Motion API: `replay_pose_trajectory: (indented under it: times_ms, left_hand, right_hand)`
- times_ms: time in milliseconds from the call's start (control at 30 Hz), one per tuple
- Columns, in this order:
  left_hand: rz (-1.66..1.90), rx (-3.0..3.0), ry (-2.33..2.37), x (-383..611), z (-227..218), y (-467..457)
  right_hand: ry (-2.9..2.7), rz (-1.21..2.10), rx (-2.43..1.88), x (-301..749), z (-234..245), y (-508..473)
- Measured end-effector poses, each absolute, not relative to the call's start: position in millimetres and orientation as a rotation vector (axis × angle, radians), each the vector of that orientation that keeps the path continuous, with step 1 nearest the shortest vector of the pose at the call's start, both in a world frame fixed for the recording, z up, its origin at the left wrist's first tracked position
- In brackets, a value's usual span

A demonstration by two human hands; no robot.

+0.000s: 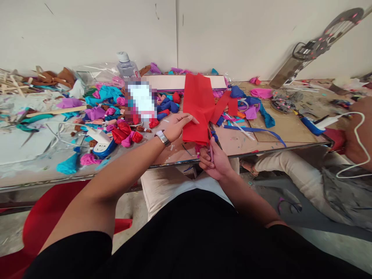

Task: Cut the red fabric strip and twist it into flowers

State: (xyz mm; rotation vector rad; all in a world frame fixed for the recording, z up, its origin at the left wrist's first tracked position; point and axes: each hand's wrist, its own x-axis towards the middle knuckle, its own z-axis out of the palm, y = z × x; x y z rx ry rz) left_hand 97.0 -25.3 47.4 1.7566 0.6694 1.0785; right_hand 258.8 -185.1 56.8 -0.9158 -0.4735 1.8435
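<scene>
My left hand [177, 126], with a watch on its wrist, pinches the left edge of a red sheet of fabric [197, 106] and holds it upright over the table's front edge. My right hand [213, 159] is closed round the handles of a pair of scissors [213, 137] just below the sheet. The blades point up into the fabric's lower right edge. A second strip of the red fabric trails off to the right over the table.
The table [285, 128] is strewn with coloured fabric scraps and small rolled fabric flowers [124, 133]. A power strip [101, 143], a plastic bottle [127, 66] and a long white box [174, 82] lie on it. Another person's legs [290, 166] are at the right.
</scene>
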Motion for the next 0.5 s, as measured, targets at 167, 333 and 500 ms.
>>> replay_pose_trajectory:
  times_ms: [167, 333, 500]
  left_hand:
    - [1.034, 1.853, 0.685, 97.4, 51.6, -29.1]
    - [1.004, 1.893, 0.662, 98.6, 52.2, -31.8]
    - [0.961, 1.917, 0.626, 98.8, 51.6, -33.4]
  right_hand:
    - [-0.485, 1.835, -0.930, 259.3, 57.8, -182.1]
    - [-0.413, 1.802, -0.939, 257.8, 61.1, -180.0]
    - [-0.398, 1.772, -0.917, 255.3, 64.2, -177.6]
